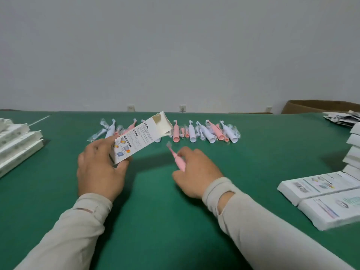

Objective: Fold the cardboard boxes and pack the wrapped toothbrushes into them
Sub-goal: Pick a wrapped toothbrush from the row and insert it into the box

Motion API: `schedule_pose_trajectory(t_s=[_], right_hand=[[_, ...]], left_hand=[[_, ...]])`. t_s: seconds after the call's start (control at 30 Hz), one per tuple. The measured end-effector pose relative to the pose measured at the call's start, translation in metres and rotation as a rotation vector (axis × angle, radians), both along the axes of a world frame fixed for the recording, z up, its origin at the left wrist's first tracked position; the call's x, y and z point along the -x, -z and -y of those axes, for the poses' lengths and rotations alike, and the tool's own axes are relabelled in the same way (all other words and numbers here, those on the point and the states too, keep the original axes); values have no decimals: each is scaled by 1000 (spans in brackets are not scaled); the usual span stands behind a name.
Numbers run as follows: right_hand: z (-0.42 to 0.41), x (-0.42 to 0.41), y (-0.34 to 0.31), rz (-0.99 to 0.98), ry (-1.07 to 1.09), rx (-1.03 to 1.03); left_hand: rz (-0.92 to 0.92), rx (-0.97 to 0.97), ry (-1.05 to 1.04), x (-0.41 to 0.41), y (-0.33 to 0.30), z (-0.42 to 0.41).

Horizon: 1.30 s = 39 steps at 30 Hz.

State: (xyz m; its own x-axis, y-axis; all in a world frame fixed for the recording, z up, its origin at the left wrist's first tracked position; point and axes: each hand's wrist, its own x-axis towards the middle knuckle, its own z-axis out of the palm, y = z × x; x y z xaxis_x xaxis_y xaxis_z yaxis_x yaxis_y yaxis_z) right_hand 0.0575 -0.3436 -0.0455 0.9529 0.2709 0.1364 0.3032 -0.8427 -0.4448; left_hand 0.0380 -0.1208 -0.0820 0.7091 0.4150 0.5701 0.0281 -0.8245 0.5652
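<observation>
Left hand grips the lower end of a printed white cardboard box, held tilted above the green felt desk, top flaps open. Right hand fingers curl round a slender pink toothbrush. Wrapped toothbrushes, pink and white, line the far side.

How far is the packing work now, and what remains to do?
Done, it seems: folded white boxes lie stacked at the left and the right, though their contents cannot be seen. In hand: the left hand holds an opened box, its far flap up, while the right hand holds a pink toothbrush not yet inserted. Left: a row of wrapped toothbrushes waits on the green table.
</observation>
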Motion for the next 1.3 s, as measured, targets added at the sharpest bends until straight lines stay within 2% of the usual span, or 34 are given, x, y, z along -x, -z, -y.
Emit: schedule_pose_trajectory(t_s=[0.1, 0.17, 0.23, 0.33, 0.47, 0.57, 0.63, 0.83, 0.93, 1.2, 1.3], right_hand=[[-21, 19, 25, 42, 14, 232], [-22, 17, 28, 84, 43, 297], [-20, 15, 31, 53, 46, 274], [-14, 14, 33, 35, 27, 53], [13, 7, 13, 128, 121, -574], [35, 6, -3, 265, 170, -930], [45, 5, -4, 230, 153, -1171], [37, 6, -1, 93, 23, -1406], [32, 6, 0, 82, -22, -1442], [36, 5, 5, 103, -28, -1357], [35, 8, 5, -46, -84, -1155]], left_hand=[[7, 33, -11, 18, 1, -8], [-36, 20, 2, 24, 2, -12], [-56, 22, 23, 28, 3, -12], [-50, 38, 34, 32, 3, -10], [-65, 6, 15, 30, 2, -14], [-90, -56, 24, 28, 3, -16], [-106, -82, 49, 27, 4, -14], [-143, -108, 98, 23, 8, -12], [-156, -104, 115, 23, 9, -14], [-95, -94, 194, 24, 10, -12], [-43, -99, 237, 26, 9, -8]])
